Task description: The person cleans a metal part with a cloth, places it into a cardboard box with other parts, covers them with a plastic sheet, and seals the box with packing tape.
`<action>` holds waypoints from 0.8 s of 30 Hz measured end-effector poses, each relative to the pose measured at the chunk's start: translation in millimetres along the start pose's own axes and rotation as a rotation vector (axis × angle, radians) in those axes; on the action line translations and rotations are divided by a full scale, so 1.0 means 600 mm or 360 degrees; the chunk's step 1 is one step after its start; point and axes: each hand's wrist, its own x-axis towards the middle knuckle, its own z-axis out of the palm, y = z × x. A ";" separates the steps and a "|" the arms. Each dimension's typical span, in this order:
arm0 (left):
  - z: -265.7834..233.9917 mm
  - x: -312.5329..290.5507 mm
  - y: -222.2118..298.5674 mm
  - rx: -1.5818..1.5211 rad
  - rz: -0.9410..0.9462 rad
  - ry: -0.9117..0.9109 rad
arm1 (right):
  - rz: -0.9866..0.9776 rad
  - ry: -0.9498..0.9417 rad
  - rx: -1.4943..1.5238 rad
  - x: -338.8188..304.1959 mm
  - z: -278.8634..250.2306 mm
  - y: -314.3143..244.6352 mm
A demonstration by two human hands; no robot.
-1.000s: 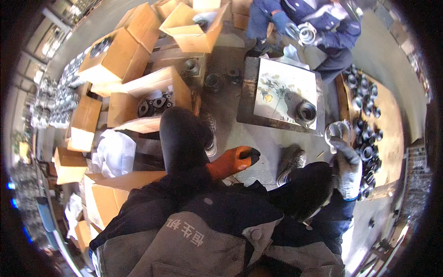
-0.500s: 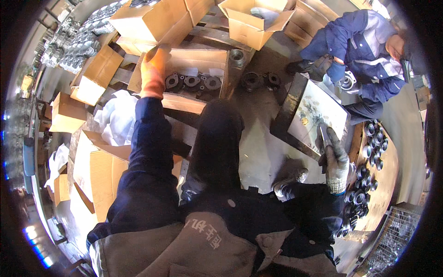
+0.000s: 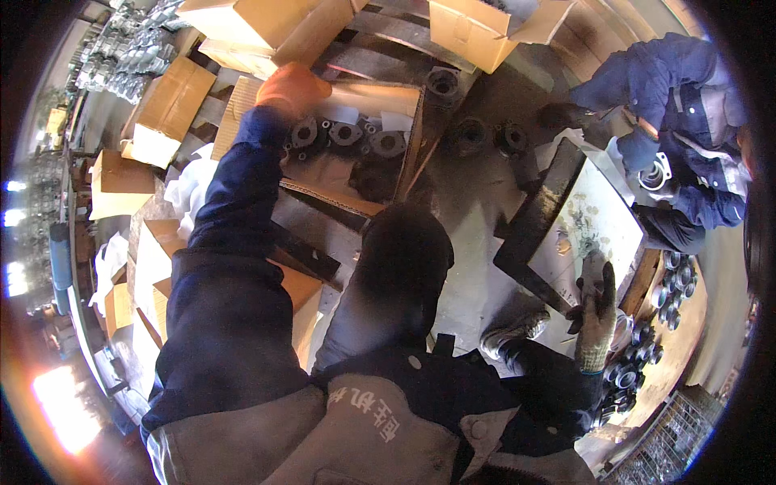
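With the orange-gloved left hand at the far left corner of an open carton, impossible to tell whether gripping, with dark flanged parts inside, with the right hand loosely open by a white-topped desk

Workshop interior, grey floor lit in pale patches, shadow falling across rest. Dark wooden pallet slats at upper middle. Silvery metal stacks along upper left; pale rail running down left side, bowed by lens. Plywood board at right, wire-mesh crate near its lower end. Fierce white glare at lower left, smaller bright spots above.
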 end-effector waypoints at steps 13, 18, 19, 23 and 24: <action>0.216 -0.007 0.088 -0.0143 0.0539 -0.1352 | -0.0193 0.0224 -0.0551 0.028 0.015 0.000; 0.274 -0.060 0.076 -0.1036 0.0800 -0.1074 | -0.0253 0.0257 -0.0340 0.017 0.010 -0.014; 0.278 -0.063 0.071 -0.1023 0.0620 -0.1007 | -0.0198 0.0262 -0.0350 0.016 0.008 -0.014; 0.295 -0.061 0.065 -0.0701 0.0603 -0.1007 | -0.0394 0.0388 -0.0556 0.006 -0.005 0.000; 0.298 -0.063 0.069 -0.0628 0.0578 -0.0988 | -0.0290 0.0348 -0.0455 -0.001 -0.010 0.004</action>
